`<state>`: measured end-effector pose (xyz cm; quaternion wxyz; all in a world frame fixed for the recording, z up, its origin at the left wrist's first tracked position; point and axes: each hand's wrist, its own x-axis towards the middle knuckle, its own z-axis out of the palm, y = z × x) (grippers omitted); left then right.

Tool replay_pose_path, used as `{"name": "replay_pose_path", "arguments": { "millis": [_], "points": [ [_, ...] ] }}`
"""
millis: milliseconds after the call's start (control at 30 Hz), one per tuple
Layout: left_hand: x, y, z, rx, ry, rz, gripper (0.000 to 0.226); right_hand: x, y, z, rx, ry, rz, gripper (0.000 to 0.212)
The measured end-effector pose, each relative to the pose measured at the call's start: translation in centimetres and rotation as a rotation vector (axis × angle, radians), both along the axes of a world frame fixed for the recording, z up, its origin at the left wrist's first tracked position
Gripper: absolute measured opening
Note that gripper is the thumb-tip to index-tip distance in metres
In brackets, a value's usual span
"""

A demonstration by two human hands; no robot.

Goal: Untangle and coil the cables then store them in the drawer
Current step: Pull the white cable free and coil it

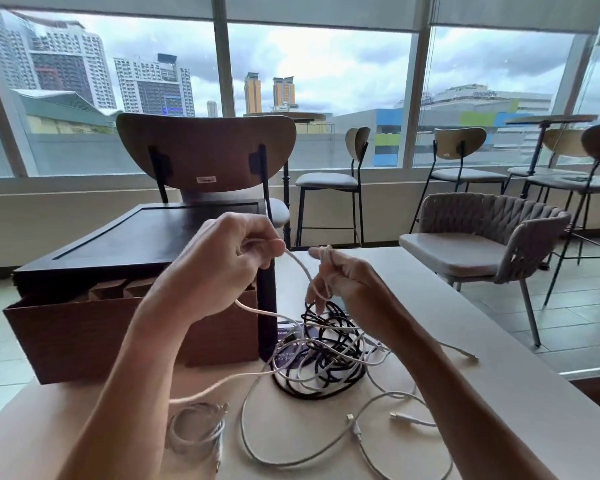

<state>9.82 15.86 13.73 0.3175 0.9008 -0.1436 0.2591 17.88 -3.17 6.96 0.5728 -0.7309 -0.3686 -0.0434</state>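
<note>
The thin cream cable [303,268] is strung between your hands. Your left grip [222,261] pinches it between thumb and curled fingers. Your right grip [343,282] is closed on turns of it wound round the raised fingers. From under the left grip the slack drops to the tabletop [499,410] and runs into the knotted heap of black and white cables [326,358] lying just below the right grip. Below your left forearm sits a coil of white cable [193,429], apart from the heap. To the left of the left grip, the brown wooden drawer [84,334] stands pulled out of its dark wooden box [136,240]; I cannot tell what it holds. You look to be mid-coil on a second cable, with most of the task left. Next, feed slack with the left grip as you wrap, and free the tail where it threads through the heap, or you'll drag the whole knot along.
</note>
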Motion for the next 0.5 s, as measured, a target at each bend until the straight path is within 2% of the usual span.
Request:
{"name": "replay_pose_path", "arguments": {
  "millis": [100,200,333,500],
  "points": [
    [0.2,-0.4,0.0,-0.060,-0.166,0.057,0.013,-0.8,0.5,0.3,0.033,0.099,0.164,0.025],
    [0.7,-0.5,-0.3,-0.158,-0.267,0.093,0.015,-1.4,0.3,0.8,0.095,0.191,0.267,0.035],
    [1.2,-0.4,-0.9,-0.256,-0.292,0.135,0.019,-1.5,-0.2,1.3,0.189,0.290,0.404,0.042],
    [2.1,-0.4,-1.9,-0.302,-0.255,0.164,0.021,-1.7,-0.9,1.6,0.291,0.393,0.543,0.032]
  ]
}}
